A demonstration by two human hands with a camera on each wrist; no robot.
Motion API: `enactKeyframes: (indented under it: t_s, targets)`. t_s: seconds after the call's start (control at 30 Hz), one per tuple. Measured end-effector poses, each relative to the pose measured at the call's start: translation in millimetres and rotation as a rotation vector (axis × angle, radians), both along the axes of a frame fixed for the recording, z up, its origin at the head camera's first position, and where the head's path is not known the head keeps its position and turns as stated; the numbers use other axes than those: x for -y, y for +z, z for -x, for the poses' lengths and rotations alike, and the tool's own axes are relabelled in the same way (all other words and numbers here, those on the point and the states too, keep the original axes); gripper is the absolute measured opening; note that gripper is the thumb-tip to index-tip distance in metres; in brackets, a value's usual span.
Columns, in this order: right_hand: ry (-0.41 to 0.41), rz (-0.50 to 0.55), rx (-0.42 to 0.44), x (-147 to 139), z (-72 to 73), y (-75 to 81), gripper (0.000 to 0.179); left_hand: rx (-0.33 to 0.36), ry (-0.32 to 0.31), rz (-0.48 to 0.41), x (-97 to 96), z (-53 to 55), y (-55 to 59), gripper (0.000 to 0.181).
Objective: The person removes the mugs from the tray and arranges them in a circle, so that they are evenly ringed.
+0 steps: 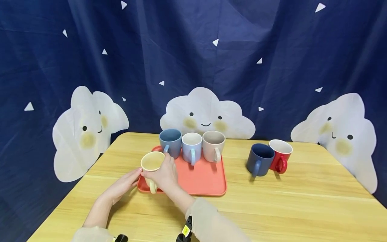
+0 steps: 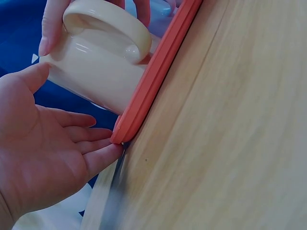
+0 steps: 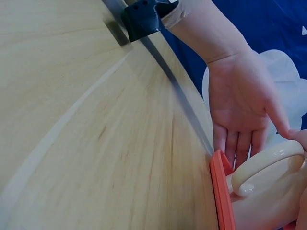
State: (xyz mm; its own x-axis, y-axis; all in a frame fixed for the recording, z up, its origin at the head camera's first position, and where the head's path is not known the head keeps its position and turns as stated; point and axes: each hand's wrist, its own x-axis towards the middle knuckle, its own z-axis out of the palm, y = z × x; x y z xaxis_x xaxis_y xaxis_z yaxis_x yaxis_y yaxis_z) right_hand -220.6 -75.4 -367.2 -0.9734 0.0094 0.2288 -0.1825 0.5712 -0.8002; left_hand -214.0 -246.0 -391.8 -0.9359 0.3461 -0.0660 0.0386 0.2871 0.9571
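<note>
A pale yellow mug (image 1: 152, 162) stands at the left end of the red tray (image 1: 201, 179), its handle toward me. My right hand (image 1: 164, 173) grips it round the right side near the rim. The left hand (image 1: 125, 183) lies at the mug's left with straight fingers. In the left wrist view, those fingertips touch the corner of the tray rim (image 2: 156, 79), and the thumb meets the side of the yellow mug (image 2: 96, 64). Behind, a grey-blue mug (image 1: 171, 146), a light blue mug (image 1: 191, 152) and a beige mug (image 1: 213, 149) line the tray's far side.
To the right of the tray, a navy mug (image 1: 259, 163) and a red mug (image 1: 278, 158) with a white inside stand close together on the wooden table (image 1: 296, 205). A dark blue curtain (image 1: 193, 64) with white clouds hangs behind the table.
</note>
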Motion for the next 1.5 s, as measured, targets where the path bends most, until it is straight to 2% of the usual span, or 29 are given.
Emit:
enactKeyframes:
  t_s: [0.17, 0.23, 0.37, 0.6, 0.73, 0.93, 1.17, 1.4, 1.5]
  targets:
    - [-0.024, -0.017, -0.015, 1.4, 1.8, 0.2, 0.093, 0.017, 0.017, -0.006, -0.5, 2.1, -1.3, 0.066]
    - [-0.03, -0.034, -0.017, 0.9, 3.2, -0.2, 0.092, 0.012, 0.005, -0.011, -0.7, 2.1, -0.7, 0.066]
    - [-0.021, -0.061, -0.034, -3.0, 5.6, -3.2, 0.089, 0.015, 0.01, -0.013, -1.2, 1.3, 0.1, 0.065]
    - [0.054, 0.029, -0.06, -19.0, 3.8, -1.3, 0.079, 0.024, 0.026, 0.001, -1.6, 0.3, 1.9, 0.067]
    - [0.086, 0.059, -0.087, -31.3, 0.7, 6.0, 0.074, 0.029, 0.022, -0.026, -3.8, 1.5, 1.8, 0.067]
    - [0.117, 0.059, -0.117, -54.0, -4.7, 18.4, 0.073, 0.021, 0.024, -0.011, -2.9, 0.6, -0.1, 0.068]
    - [0.187, 0.151, -0.102, -88.0, -8.8, 29.1, 0.072, 0.035, 0.02, -0.029, 0.0, 0.6, -3.8, 0.068]
    - [0.191, 0.105, -0.157, -127.4, -10.7, 47.1, 0.075, 0.037, 0.017, -0.037, -0.1, 0.0, -3.8, 0.066]
    - [0.197, 0.116, -0.159, -143.4, -11.0, 54.7, 0.075, 0.04, 0.018, -0.04, -0.5, 0.0, -3.6, 0.066]
